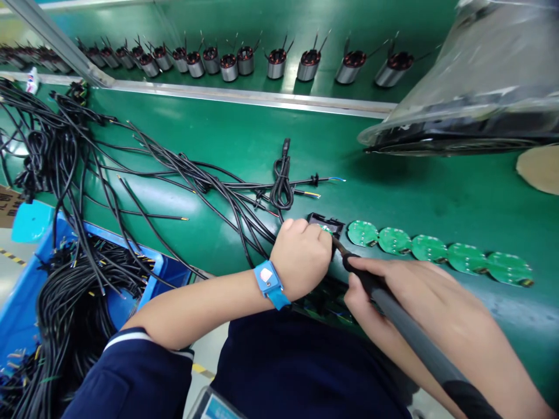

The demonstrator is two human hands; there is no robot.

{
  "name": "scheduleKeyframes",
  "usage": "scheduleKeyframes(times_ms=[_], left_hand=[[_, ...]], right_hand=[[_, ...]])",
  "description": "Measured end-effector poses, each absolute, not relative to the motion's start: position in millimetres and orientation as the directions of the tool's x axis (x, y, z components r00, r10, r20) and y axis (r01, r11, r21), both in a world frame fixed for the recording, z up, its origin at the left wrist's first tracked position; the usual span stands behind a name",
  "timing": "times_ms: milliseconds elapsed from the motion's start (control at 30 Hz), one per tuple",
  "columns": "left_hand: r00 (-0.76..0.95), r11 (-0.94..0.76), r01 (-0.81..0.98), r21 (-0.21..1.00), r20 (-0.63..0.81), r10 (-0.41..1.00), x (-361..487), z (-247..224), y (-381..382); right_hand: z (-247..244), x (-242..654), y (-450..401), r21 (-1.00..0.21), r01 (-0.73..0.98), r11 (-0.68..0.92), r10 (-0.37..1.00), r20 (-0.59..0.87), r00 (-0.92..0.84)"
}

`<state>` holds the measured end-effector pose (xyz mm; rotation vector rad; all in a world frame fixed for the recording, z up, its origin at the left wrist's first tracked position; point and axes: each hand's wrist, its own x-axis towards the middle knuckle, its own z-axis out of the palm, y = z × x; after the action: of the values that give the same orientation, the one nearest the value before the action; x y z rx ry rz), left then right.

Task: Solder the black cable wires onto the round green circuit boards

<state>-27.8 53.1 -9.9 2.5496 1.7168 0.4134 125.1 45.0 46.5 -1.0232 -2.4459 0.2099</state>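
Note:
My right hand [419,291] is closed round the dark handle of a soldering iron [404,323]. The iron's tip points left, to a small black holder [325,223] at the table's front edge. Part of a green circuit board [326,228] shows in that holder. My left hand [302,256] is curled against the holder with its fingers pressed together; what they pinch is hidden behind the knuckles. A blue strap [269,283] circles my left wrist. Just right of the holder, several round green circuit boards [430,249] lie in a row.
Black cables [205,180] spread over the green table [332,128], one bundled cable [282,180] among them. More cables fill a blue bin [174,270] at lower left. Motor stators [309,64] line the back shelf. A plastic-covered fan-like unit [463,110] stands at upper right.

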Motion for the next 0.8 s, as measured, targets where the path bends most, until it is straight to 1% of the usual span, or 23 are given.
scheduleKeyframes(times_ms=[200, 400, 567, 700, 800], left_hand=[[0.346, -0.385, 0.903, 0.188, 0.213, 0.914, -25, -8, 51], [0.335, -0.370, 0.914, 0.165, 0.202, 0.920, -21, -9, 48], [0.330, -0.367, 0.917, 0.153, 0.224, 0.917, -21, -14, 47], [0.310, -0.361, 0.920, 0.156, 0.274, 0.910, -21, -18, 47], [0.300, -0.354, 0.922, 0.161, 0.285, 0.911, -20, -18, 47]], right_hand=[[49, 125, 50, -0.286, 0.652, 0.702, 0.709, 0.358, -0.607], [64, 132, 56, -0.164, 0.737, 0.655, 0.726, 0.404, -0.556], [72, 132, 60, -0.187, 0.737, 0.649, 0.743, 0.363, -0.562], [65, 133, 61, -0.204, 0.726, 0.656, 0.739, 0.368, -0.564], [62, 132, 64, -0.207, 0.714, 0.669, 0.732, 0.351, -0.584]])
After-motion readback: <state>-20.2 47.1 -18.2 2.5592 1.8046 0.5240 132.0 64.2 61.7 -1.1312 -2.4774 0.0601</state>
